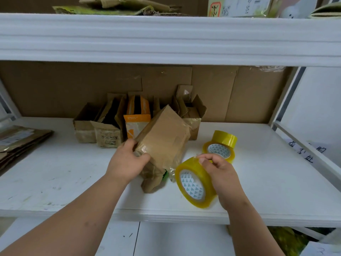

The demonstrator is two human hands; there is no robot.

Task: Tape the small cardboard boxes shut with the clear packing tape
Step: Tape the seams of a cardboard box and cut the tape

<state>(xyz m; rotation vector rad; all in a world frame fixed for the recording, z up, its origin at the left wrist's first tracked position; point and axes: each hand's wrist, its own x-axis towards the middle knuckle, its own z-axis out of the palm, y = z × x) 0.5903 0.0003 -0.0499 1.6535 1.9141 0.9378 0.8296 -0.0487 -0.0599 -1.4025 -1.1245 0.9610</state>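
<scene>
A small brown cardboard box (163, 137) stands tilted on the white shelf (258, 182), its near end on the surface, old tape shining on its sides. My left hand (127, 161) grips its lower left corner, thumb across the front. My right hand (219, 174) holds a yellowish roll of clear packing tape (193, 185) just right of the box, fingers curled over the roll's top edge. A crumpled strip of tape (171, 172) hangs between the box and the roll.
Two more tape rolls (221, 146) lie stacked behind my right hand. Several open small boxes (108, 132), one orange and white (136, 121), line the cardboard back wall. Flattened cardboard (18, 143) lies at the left. An upper shelf (166, 37) overhangs.
</scene>
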